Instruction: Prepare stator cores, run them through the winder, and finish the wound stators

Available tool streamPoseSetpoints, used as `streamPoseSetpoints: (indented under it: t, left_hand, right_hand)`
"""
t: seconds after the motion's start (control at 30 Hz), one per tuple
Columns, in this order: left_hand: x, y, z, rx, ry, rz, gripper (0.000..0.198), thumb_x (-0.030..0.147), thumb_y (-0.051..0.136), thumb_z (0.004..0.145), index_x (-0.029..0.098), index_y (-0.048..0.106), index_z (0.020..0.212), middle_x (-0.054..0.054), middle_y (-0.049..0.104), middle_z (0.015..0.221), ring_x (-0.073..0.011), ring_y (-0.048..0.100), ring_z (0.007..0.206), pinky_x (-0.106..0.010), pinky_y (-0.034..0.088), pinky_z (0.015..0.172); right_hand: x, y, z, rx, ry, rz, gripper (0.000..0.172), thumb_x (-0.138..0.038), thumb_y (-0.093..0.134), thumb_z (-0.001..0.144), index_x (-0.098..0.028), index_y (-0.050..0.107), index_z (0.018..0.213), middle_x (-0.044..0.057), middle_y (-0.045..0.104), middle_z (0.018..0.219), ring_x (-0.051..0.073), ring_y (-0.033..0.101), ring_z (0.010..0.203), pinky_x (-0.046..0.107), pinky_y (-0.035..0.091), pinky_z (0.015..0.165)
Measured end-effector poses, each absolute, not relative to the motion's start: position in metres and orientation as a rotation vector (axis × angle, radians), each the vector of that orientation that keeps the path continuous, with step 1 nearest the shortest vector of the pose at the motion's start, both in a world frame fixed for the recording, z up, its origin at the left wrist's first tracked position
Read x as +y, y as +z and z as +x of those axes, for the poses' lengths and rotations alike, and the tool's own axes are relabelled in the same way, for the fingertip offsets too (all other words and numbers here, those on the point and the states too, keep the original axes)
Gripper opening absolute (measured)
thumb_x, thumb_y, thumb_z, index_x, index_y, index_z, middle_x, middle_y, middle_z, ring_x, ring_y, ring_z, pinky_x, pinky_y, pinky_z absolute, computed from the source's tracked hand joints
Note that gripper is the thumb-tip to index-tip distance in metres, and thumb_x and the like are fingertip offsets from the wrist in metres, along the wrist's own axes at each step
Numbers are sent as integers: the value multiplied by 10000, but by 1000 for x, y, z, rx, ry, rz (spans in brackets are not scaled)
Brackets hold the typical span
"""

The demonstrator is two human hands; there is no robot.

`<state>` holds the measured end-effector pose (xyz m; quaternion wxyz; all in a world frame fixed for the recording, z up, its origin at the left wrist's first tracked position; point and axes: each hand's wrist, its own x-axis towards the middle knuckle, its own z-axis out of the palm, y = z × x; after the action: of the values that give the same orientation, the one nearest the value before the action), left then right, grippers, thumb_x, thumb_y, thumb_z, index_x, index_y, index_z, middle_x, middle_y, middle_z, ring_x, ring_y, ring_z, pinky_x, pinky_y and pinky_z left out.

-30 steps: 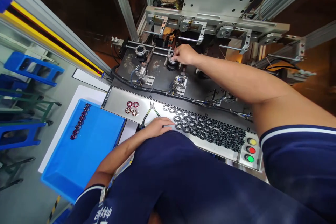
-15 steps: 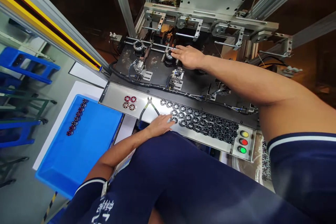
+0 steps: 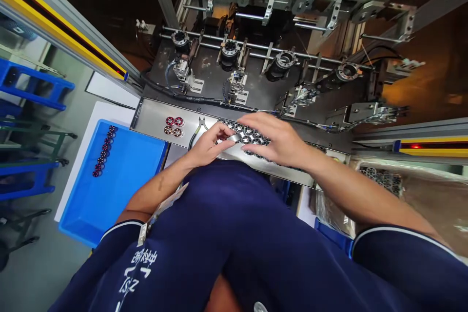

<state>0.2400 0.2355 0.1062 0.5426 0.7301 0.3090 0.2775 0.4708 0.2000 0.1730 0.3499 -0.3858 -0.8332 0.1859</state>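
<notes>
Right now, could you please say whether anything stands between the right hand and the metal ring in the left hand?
Nothing visible does: the open right hand faces the metal ring, which the left hand holds; spoked discs lie below.

Blue stools [image 3: 32,74] line the grey floor [image 3: 36,273] at left.
</notes>
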Motion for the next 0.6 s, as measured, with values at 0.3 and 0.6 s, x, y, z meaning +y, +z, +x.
streamPoseSetpoints:
  t: [0.3,0.6]
  left_hand:
    - [225,149,257,491,865,1248,395,440,788,801,222,576,1053,8,692,886,-104,674,749,-228,532,714]
    - [229,165,240,669,1010,1828,325,272,736,866,257,707,1190,-37,767,1082,-134,712,929,-276,571,851]
  right_hand:
    - [181,164,436,-1678,269,-983,346,-133,727,853,-232,662,1178,62,702,953,191,673,838,370,592,721]
    - [206,192,465,-1764,1011,-976,152,-282,631,946,-248,779,959,79,651,1344,229,650,1193,449,557,997]
